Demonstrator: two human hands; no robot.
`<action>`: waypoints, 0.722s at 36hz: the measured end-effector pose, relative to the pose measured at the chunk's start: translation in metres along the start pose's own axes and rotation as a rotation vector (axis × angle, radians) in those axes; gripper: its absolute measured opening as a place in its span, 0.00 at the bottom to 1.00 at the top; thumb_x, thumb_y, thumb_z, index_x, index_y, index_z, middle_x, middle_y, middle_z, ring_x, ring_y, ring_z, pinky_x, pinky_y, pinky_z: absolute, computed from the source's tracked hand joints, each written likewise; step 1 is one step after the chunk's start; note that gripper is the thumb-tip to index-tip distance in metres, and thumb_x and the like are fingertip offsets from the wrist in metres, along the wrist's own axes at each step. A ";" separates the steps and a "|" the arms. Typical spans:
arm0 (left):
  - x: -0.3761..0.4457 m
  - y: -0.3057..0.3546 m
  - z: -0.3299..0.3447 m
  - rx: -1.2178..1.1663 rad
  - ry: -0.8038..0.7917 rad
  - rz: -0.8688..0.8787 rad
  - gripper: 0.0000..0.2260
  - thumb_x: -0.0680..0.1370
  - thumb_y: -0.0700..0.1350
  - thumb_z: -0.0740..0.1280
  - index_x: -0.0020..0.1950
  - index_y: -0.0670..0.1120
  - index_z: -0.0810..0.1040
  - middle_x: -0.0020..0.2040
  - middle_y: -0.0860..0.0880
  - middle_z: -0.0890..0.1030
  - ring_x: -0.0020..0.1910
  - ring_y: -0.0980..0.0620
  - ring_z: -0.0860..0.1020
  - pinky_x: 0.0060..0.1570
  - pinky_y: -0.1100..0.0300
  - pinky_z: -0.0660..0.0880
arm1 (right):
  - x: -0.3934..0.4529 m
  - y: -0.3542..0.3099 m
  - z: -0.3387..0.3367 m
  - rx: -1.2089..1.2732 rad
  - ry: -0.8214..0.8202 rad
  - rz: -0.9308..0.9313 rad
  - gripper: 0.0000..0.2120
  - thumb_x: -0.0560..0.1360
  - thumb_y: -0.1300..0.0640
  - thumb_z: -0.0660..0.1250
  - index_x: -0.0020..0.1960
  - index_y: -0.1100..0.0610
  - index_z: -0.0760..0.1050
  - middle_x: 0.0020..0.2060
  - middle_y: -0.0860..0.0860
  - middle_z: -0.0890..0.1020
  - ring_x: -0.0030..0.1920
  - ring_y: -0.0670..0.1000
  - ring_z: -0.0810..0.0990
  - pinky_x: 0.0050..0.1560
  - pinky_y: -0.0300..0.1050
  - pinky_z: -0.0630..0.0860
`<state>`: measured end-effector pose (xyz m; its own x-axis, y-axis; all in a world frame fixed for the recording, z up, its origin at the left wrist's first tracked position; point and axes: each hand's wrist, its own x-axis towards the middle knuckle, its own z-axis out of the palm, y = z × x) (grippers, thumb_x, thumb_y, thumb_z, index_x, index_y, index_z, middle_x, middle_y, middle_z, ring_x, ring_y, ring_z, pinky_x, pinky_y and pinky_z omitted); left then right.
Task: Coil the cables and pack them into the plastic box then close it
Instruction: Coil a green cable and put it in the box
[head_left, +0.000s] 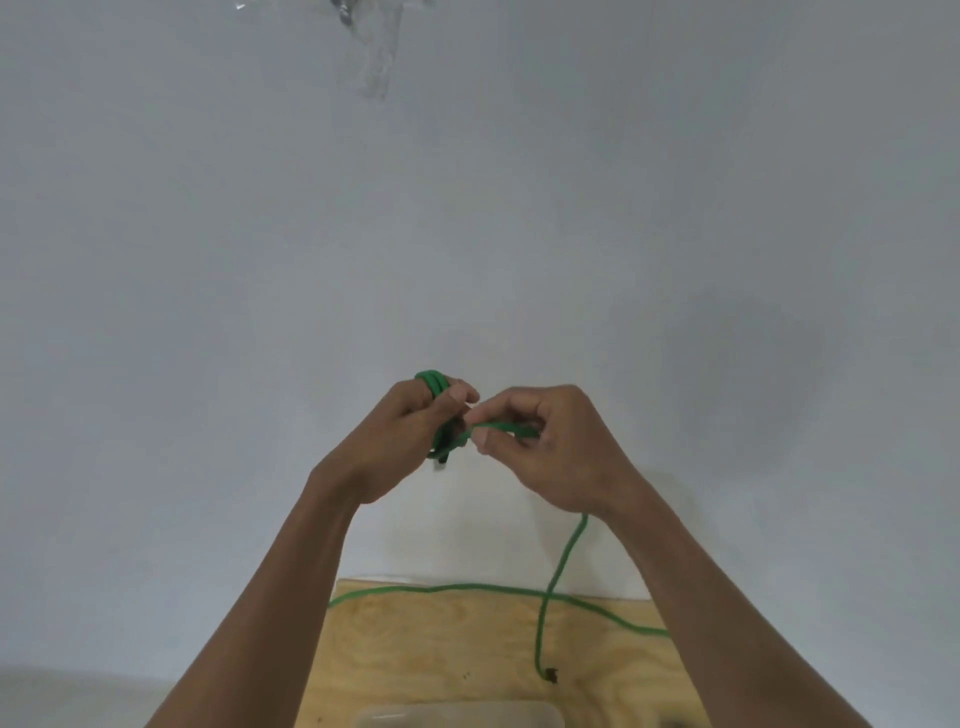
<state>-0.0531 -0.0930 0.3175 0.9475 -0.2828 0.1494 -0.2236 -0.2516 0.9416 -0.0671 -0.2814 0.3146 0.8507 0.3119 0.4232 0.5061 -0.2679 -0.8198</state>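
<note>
A green cable (558, 561) is held up in front of a pale wall. My left hand (400, 441) grips a small coil of it, with loops showing above the fingers and a dark plug end poking out below. My right hand (550, 441) pinches the strand just beside the coil, thumb and fingers closed on it. From under the right hand the cable hangs down to the wooden table (415, 649), where one length lies across the far edge and a loose end rests near the middle. The translucent plastic box (460, 714) shows at the bottom edge, mostly cut off.
A pale wall fills most of the view, with a strip of clear tape (376, 47) stuck near the top. My forearms cover the table's left and right sides.
</note>
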 end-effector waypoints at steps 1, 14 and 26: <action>-0.003 -0.001 0.002 -0.018 -0.040 -0.031 0.21 0.85 0.52 0.57 0.48 0.36 0.78 0.38 0.45 0.77 0.38 0.49 0.74 0.44 0.51 0.71 | 0.003 -0.004 -0.004 -0.016 -0.016 -0.025 0.06 0.73 0.60 0.75 0.49 0.54 0.85 0.42 0.46 0.87 0.44 0.45 0.86 0.52 0.51 0.83; -0.022 0.023 0.048 -0.673 -0.352 -0.145 0.34 0.80 0.67 0.46 0.42 0.40 0.77 0.25 0.44 0.70 0.26 0.49 0.68 0.35 0.56 0.72 | 0.033 0.017 -0.021 0.462 -0.089 0.017 0.09 0.65 0.55 0.79 0.43 0.57 0.84 0.37 0.57 0.84 0.41 0.56 0.81 0.48 0.49 0.78; -0.001 0.029 0.030 -0.588 -0.184 0.043 0.14 0.82 0.50 0.59 0.51 0.40 0.76 0.33 0.44 0.73 0.35 0.45 0.72 0.29 0.59 0.74 | -0.019 0.041 0.029 0.587 -0.106 0.275 0.17 0.80 0.68 0.62 0.38 0.54 0.81 0.34 0.52 0.81 0.32 0.53 0.73 0.36 0.46 0.75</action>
<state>-0.0675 -0.1277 0.3355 0.8738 -0.4494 0.1860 -0.0480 0.3009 0.9525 -0.0670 -0.2717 0.2611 0.9042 0.3990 0.1523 0.0846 0.1823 -0.9796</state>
